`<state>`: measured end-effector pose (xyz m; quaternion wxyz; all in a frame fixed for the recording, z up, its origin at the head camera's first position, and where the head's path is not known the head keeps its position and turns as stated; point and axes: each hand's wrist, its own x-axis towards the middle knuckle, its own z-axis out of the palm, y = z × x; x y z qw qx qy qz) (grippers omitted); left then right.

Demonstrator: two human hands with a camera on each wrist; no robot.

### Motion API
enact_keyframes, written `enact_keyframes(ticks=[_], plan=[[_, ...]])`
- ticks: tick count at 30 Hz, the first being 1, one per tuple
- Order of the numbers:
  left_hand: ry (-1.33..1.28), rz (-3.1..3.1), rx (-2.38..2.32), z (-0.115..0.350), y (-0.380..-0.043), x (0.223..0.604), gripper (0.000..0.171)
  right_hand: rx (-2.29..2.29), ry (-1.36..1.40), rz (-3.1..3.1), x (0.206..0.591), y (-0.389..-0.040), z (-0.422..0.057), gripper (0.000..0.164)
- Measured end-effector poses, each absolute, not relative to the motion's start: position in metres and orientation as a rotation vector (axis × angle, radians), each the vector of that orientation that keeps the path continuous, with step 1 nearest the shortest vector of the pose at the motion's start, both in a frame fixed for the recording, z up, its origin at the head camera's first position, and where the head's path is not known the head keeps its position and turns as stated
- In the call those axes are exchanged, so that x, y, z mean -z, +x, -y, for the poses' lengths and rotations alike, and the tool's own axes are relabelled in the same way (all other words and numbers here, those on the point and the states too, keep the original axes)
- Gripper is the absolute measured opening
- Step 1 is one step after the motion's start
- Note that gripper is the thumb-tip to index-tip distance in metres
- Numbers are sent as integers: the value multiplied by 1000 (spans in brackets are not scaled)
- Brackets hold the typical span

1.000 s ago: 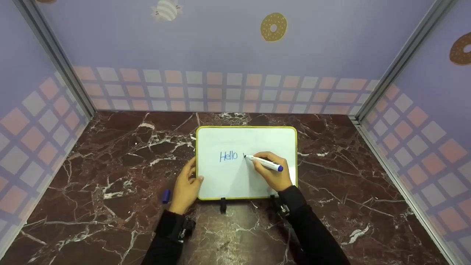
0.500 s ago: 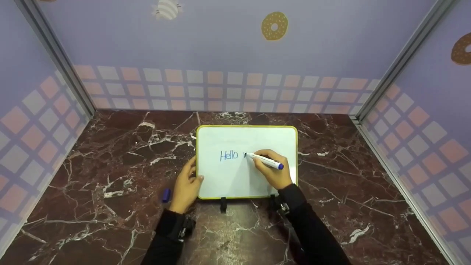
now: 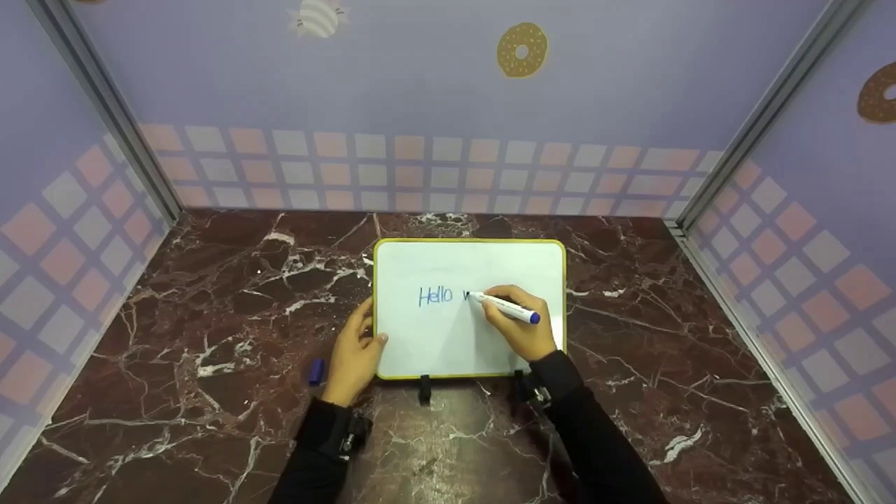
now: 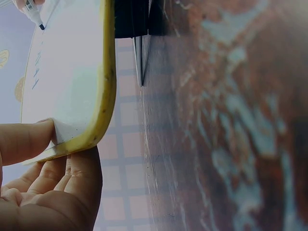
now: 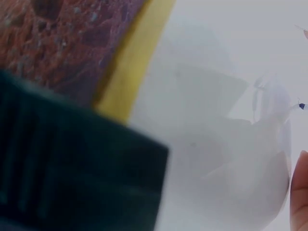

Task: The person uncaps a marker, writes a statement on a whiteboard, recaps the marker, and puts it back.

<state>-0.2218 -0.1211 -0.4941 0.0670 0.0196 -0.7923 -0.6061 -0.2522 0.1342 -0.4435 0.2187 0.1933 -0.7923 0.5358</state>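
Note:
A small whiteboard (image 3: 427,343) with a yellow frame stands on the table, "Hello" and the start of another letter written on it in blue. My left hand (image 3: 353,353) grips its left edge; in the left wrist view the thumb (image 4: 29,139) lies on the front and the fingers are behind. Between the thumb and fingers of my right hand (image 3: 528,329) is a white whiteboard marker (image 3: 507,308) with a blue end, its dark tip at the writing. In the right wrist view only part of a finger (image 5: 300,192) and the marker tip (image 5: 301,106) show.
A blue marker cap (image 3: 316,372) lies on the marbled table (image 3: 231,392) left of my left hand. Black feet (image 3: 425,390) support the board's lower edge. Patterned purple walls (image 3: 420,91) enclose the table at the back and both sides.
The marker tip has shifted slightly up and right, and the letter after "Hello" has gained a stroke. In the last half second there is hardly any movement. The left hand keeps its hold.

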Motion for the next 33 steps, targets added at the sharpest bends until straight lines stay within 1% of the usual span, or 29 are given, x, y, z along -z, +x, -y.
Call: enact_keyframes(ticks=[33], plan=[[87,2387,1841,120,-223,495,66,-1486,513,2211,447,-245,-138,9]])
